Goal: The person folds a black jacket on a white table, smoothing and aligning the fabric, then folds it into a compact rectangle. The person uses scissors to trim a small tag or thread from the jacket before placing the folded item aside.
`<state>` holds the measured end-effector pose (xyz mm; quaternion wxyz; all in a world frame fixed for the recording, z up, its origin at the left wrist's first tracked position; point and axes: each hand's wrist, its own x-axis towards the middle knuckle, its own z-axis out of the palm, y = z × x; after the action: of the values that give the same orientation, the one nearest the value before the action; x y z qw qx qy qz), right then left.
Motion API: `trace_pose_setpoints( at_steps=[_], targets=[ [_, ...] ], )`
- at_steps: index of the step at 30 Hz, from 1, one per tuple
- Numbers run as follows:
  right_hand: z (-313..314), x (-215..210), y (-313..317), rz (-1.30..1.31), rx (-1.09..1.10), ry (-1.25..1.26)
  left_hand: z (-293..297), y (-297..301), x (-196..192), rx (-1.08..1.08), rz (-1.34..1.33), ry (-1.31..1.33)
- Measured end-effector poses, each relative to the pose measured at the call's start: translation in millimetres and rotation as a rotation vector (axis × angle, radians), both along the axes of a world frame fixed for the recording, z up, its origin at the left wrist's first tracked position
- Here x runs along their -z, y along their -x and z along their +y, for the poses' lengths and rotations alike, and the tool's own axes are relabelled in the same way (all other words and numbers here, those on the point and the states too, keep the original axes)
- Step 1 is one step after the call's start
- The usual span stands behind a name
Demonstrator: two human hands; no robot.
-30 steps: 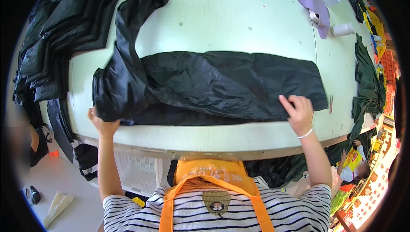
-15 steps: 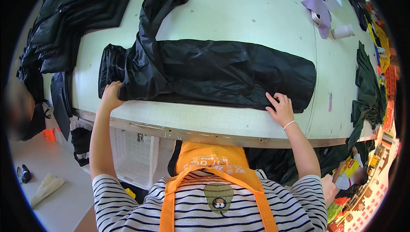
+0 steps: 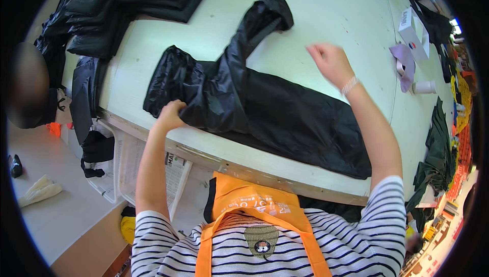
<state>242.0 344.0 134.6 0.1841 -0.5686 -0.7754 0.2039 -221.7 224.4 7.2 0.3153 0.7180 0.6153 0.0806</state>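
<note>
A shiny black jacket [image 3: 300, 109], folded into a long bundle, lies slantwise across the table's near part. One sleeve [image 3: 249, 32] sticks out from it toward the far side, its cuff end bunched. My left hand [image 3: 170, 115] is closed on the near edge at the jacket's left end; some of its fingertips are hidden by the cloth. Beyond the bundle, my right hand [image 3: 332, 64] hangs over the pale table, apart from jacket and sleeve. Its fingers are curled in and a little blurred, with nothing seen in them.
Stacked black garments [image 3: 137, 2] lie at the far left. At the right are a white box [image 3: 413, 32], a purple cloth [image 3: 402, 70] and a white cup [image 3: 424, 87]. A white plastic crate [image 3: 130, 160] stands below the table edge [image 3: 244, 171]. Another person [image 3: 30, 86] is at the left.
My right hand has left the jacket's near right part and risen to the far side of the bundle. My left hand stays at the left end. The whole view has turned and shifted.
</note>
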Motion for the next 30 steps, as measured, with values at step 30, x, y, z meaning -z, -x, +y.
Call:
trace_pose_setpoints(
  at_steps=[30],
  targets=[
    [-320,57,-132,0.680,1.299,0.414,17,-36,-46,0.345,0.020,-0.405]
  ],
)
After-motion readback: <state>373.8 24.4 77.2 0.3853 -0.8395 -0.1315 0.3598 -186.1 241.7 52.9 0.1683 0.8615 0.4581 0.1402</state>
